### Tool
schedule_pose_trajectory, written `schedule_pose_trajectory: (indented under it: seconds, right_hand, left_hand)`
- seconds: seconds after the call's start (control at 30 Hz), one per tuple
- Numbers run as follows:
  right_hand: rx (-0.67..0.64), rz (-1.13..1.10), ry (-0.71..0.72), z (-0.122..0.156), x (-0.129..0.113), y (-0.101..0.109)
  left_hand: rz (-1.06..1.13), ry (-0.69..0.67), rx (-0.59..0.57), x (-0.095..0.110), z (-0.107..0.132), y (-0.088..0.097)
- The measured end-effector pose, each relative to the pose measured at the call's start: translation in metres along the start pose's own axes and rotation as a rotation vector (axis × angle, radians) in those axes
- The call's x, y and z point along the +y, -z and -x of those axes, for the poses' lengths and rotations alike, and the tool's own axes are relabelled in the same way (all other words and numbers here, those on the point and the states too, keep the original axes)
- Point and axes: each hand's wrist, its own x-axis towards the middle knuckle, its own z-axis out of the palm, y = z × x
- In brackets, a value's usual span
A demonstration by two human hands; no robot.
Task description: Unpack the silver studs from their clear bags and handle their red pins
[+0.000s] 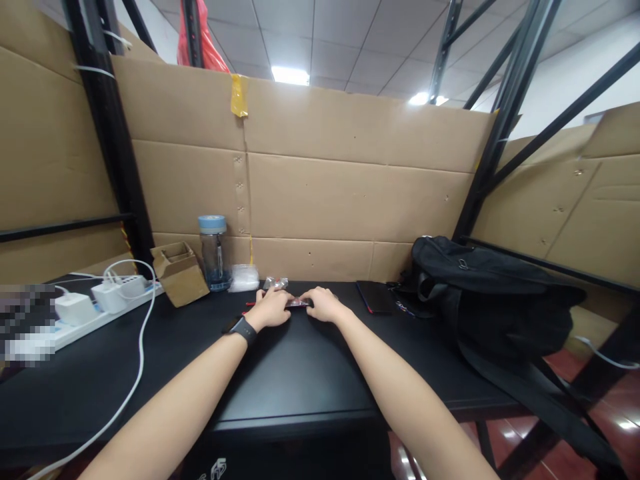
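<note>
Both my hands meet near the back of the black table, at a small, shiny, dark reddish item (299, 303) that is mostly covered by fingers. My left hand (271, 308), with a dark watch (241, 328) on its wrist, has its fingers closed at the item's left end. At the other end, my right hand (323, 304) pinches it with bent fingers. What the item is cannot be made out. A thin red piece (251, 304) shows just left of my left hand. Right behind that hand lies a crumpled clear plastic packet (276, 283).
To the left stand a white power strip (83, 323) with chargers and a cable, a cardboard box (181, 277) and a blue-lidded bottle (214, 257). A white packet (244, 278) sits beside the bottle. A dark flat phone-like thing (375, 297) and a black bag (495, 293) lie right.
</note>
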Motion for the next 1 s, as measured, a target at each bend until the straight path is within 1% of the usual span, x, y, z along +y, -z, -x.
schedule_pose_trajectory:
  seconds: [0.03, 0.1, 0.2, 0.33, 0.43, 0.53, 0.73, 0.8, 0.9, 0.93, 1.0]
  right_hand:
    - [0.004, -0.017, -0.002, 0.0, 0.0, 0.0]
    - [0.019, -0.061, 0.011, -0.002, 0.0, 0.001]
    - [0.065, -0.128, -0.015, -0.006, 0.003, 0.002]
    - [0.132, -0.198, -0.089, -0.008, 0.011, 0.002]
    - [0.119, -0.223, -0.122, -0.008, 0.015, 0.002]
    - [0.086, -0.257, -0.1, -0.007, 0.016, 0.002]
    - [0.059, -0.283, -0.068, -0.006, 0.015, 0.003]
    - [0.075, -0.263, -0.077, -0.005, 0.015, 0.002]
    - [0.142, -0.226, -0.076, -0.005, 0.015, 0.001]
    - [0.157, -0.223, -0.043, -0.005, 0.015, 0.0]
    - [0.146, -0.236, 0.084, -0.005, 0.012, -0.002]
  left_hand:
    - [0.012, -0.006, -0.016, -0.001, -0.001, 0.0]
    - [0.033, 0.001, -0.002, -0.002, -0.002, 0.001]
    - [0.085, 0.053, 0.054, 0.0, -0.003, 0.004]
    - [0.237, 0.111, 0.148, 0.006, -0.003, 0.013]
    - [0.331, 0.129, 0.211, 0.009, -0.003, 0.019]
    - [0.31, 0.123, 0.212, 0.01, -0.001, 0.022]
    - [0.285, 0.019, 0.213, 0.012, -0.002, 0.02]
    - [0.245, 0.043, 0.234, 0.011, -0.002, 0.017]
    - [0.183, 0.133, 0.24, 0.006, -0.002, 0.01]
    - [0.169, 0.152, 0.225, 0.004, -0.002, 0.007]
    - [0.145, 0.154, 0.181, 0.001, -0.002, 0.003]
